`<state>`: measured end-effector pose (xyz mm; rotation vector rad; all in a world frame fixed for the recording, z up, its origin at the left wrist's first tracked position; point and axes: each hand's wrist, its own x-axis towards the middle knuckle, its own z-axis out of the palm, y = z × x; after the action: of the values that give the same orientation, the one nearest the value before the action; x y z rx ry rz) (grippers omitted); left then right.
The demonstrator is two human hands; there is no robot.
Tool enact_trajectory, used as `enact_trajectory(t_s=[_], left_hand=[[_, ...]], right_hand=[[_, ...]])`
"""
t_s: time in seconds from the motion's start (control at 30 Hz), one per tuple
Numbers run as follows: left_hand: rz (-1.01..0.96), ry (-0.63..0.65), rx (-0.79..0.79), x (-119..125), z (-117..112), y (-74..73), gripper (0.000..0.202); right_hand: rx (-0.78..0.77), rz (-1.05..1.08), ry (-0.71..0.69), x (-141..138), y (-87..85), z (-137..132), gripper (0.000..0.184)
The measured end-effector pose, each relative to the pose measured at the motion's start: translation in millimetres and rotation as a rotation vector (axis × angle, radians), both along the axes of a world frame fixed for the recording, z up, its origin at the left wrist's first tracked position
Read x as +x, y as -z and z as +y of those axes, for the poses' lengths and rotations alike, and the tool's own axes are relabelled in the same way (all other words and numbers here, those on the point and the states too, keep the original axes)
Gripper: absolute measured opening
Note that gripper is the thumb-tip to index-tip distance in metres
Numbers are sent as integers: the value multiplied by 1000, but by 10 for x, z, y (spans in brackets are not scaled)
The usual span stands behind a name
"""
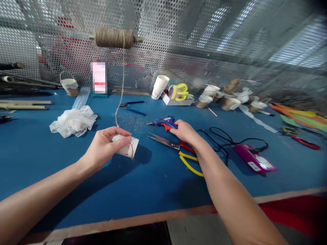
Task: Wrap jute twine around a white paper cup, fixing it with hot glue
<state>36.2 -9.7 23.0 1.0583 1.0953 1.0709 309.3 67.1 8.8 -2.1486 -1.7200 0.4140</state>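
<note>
Between the thumb and fingers of my left hand [108, 144] is a small white paper piece [134, 144] with faint print. Part of it is hidden by the fingers. A strand of twine [122, 85] runs from the spool [113, 38] down to this hand, and its end lies across the paper. My right hand [186, 131] grips the handle of a blue glue gun [163, 121] with a red trigger. The nozzle points left, apart from the paper. Under my right forearm lie scissors [187, 157] with red and yellow handles, blades apart.
Pliers [134, 108] and a crumpled white bag [74, 121] lie beyond my left hand. Stacked paper cups [160, 86] and yellow-handled scissors [182, 92] stand at the back. A purple power strip [254, 159] with a black cord is right. A twine-handled cup [70, 86] stands left.
</note>
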Motion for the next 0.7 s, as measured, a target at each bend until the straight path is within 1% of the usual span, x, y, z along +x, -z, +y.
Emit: enact_trajectory(t_s=[0.03, 0.1, 0.13, 0.17, 0.2, 0.27, 0.37, 0.47, 0.53, 0.6, 0.7], left_hand=[[1, -5, 4, -2, 6, -1, 20], [8, -8, 14, -9, 20, 6, 19], [10, -7, 17, -12, 28, 15, 19], [12, -5, 21, -16, 35, 25, 19], [12, -6, 23, -19, 43, 37, 19], [17, -10, 28, -25, 57, 61, 20], [38, -23, 48, -34, 80, 85, 21], [71, -39, 60, -45, 107, 98, 23], [88, -50, 54, -53, 126, 106, 24], [93, -55, 49, -60, 141, 118, 24], [101, -50, 44, -65, 156, 135, 23]], right_hand=[[10, 30, 1, -13, -31, -47, 16], [32, 155, -37, -38, -131, -177, 25], [40, 251, -83, -53, -189, -254, 27], [45, 454, -155, -73, -245, -336, 28], [26, 604, -206, -97, -295, -417, 23], [-45, 728, -282, -162, -364, -568, 22], [-46, 737, -392, -276, -384, -740, 23], [-74, 731, -465, -360, -339, -832, 23], [-106, 684, -516, -390, -300, -860, 20], [-95, 592, -533, -405, -268, -878, 19], [14, 407, -484, -410, -237, -915, 20]])
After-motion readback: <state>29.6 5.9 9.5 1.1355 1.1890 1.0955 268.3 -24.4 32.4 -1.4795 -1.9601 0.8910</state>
